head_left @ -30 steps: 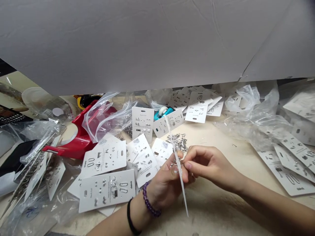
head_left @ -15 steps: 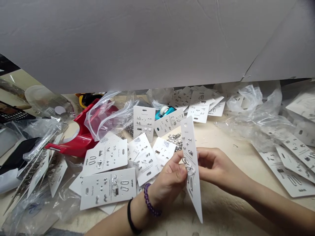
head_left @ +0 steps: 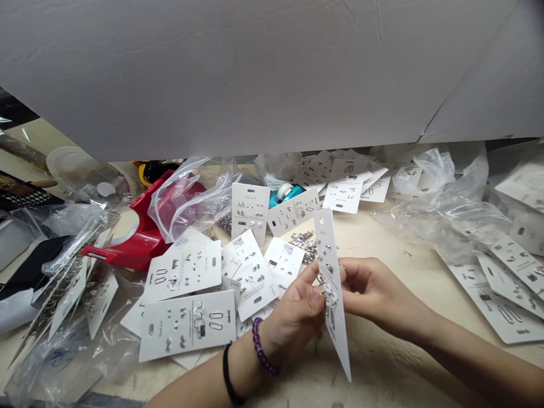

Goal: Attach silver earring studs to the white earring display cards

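A white earring card (head_left: 325, 238) stands nearly edge-on between my hands, with silver studs and hoops on its left-facing side. My left hand (head_left: 293, 311) grips it near the hoops, thumb on the front face. On the other side, my right hand (head_left: 369, 289) is closed in a pinch against the card's back; its fingertips, and anything in them, are hidden. Behind the card lies a small heap of silver earring backs or similar tiny parts (head_left: 304, 242). Left of my hands, several filled earring cards (head_left: 170, 345) overlap in a loose pile.
A red plastic holder (head_left: 138, 246) stands at left beside clear bags (head_left: 187, 198). A teal tape dispenser (head_left: 287, 194) sits at the back. More cards lie at the back (head_left: 342, 192) and right (head_left: 488, 300). A large white board (head_left: 272, 79) overhangs the far side.
Both hands stay around the card with almost no movement. The card has turned very slightly, and the whole view has shifted a little.
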Tool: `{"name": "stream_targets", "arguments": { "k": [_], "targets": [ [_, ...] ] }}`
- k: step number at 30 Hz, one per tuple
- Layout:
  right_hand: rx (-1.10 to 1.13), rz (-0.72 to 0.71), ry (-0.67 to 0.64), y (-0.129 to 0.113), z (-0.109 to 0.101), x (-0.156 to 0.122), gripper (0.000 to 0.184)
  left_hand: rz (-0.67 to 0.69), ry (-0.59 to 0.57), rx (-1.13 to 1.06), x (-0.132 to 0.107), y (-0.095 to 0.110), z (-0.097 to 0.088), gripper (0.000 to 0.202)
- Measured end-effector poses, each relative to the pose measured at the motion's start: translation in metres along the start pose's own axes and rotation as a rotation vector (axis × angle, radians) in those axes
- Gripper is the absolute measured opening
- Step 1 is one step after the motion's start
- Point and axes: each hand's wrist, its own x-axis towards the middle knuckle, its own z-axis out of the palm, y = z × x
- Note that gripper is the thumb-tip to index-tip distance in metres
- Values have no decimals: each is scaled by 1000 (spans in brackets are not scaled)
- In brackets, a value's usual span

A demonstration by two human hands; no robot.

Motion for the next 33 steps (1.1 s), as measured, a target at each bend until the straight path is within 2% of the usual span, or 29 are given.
{"name": "stream_targets", "arguments": {
  "k": [13, 17, 20, 24, 29, 33],
  "targets": [
    [9, 2, 22, 6, 2, 1, 14, -13, 12, -41, 0, 1, 1, 44],
    [-38, 12, -9, -1, -2, 1, 17, -7, 24, -42, 0, 1, 0, 44],
    [-237, -7, -27, -15, -14, -2, 15, 3, 5, -66, -1, 2, -1, 38],
    [-641, -92, 173, -20, -36, -8, 19, 42, -12, -128, -3, 10, 2, 31],
    [-1015, -53, 190, 10, -52, -17, 22, 89, 82, -129, -4, 19, 10, 36],
    [-1201, -14, 337, 28, -58, -21, 23, 87, 124, -125, -4, 20, 11, 43]
  ]
}}
